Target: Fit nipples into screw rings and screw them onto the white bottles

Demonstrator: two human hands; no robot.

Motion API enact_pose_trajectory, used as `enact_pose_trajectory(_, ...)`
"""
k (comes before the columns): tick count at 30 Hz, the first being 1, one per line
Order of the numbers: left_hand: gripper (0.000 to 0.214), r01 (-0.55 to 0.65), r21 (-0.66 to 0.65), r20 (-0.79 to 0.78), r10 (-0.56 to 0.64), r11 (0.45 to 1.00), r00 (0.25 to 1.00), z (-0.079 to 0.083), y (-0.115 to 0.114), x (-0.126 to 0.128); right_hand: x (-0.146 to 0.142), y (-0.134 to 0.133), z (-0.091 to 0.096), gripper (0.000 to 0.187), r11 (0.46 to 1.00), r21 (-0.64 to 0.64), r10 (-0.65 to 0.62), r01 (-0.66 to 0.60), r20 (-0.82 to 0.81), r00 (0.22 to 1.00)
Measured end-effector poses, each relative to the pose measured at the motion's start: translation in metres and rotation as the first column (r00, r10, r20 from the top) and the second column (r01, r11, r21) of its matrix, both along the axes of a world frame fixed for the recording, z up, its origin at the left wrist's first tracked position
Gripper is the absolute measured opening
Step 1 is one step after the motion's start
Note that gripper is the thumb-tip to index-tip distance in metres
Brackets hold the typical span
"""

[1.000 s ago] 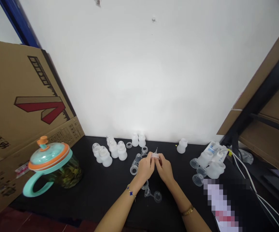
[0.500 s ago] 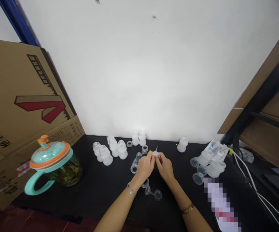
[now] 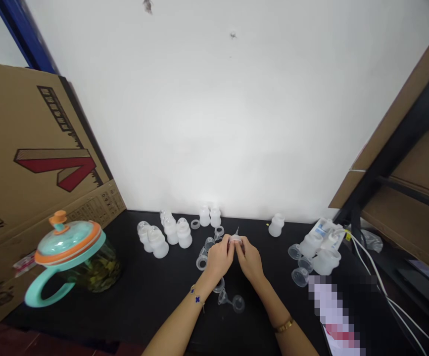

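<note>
My left hand and my right hand meet over the black table, fingers pinched together on one small white plastic piece with a thin tip sticking up. Several small white bottles stand in a cluster just left of my hands. Clear rings and caps lie scattered beside my left hand. More clear cup-shaped parts lie under my wrists.
A teal and orange lidded jug stands at the left, in front of a leaning cardboard box. More white bottles and clear cups lie at the right beside white cables. A single bottle stands by the wall.
My hands stay together on the small piece, with only slight finger motion. The view has shifted a little, so everything sits slightly further left.
</note>
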State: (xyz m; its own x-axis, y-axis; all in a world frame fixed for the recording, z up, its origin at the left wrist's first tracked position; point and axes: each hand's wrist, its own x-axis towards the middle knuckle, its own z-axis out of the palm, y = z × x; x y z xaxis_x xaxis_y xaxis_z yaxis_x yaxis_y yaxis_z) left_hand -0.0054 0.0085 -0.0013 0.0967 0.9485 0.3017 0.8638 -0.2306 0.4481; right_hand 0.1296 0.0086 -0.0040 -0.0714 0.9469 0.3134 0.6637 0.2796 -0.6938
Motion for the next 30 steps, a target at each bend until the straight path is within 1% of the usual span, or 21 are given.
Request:
enact_pose_trajectory(3, 0.022, 0.004, -0.01, 0.034, -0.003, 1.0, 0.999, -0.0007, 0.0003, 0.0008, 0.0, 0.0001, -0.0012, 0.029, 1.0, -0.005, 0.012, -0.012, -0.012, 1.0)
enact_pose_trajectory(6, 0.022, -0.015, -0.028, 0.011, 0.015, 1.0, 1.0, -0.0007, 0.0008, 0.0014, -0.0005, -0.0003, -0.0017, 0.027, 1.0, -0.014, -0.001, 0.001, 0.005, 1.0)
enact_pose_trajectory(15, 0.023, -0.017, -0.005, -0.007, 0.017, 1.0, 1.0, -0.0005, -0.0001, 0.0016, -0.001, -0.0004, -0.0008, 0.025, 0.998, -0.03, -0.045, 0.047, 0.044, 0.998)
enact_pose_trajectory(30, 0.026, -0.068, -0.025, -0.048, 0.067, 0.997, 0.997, 0.0009, -0.0035, 0.0055, -0.0007, 0.0006, -0.0062, 0.028, 0.999, 0.005, -0.053, 0.053, 0.037, 0.998)
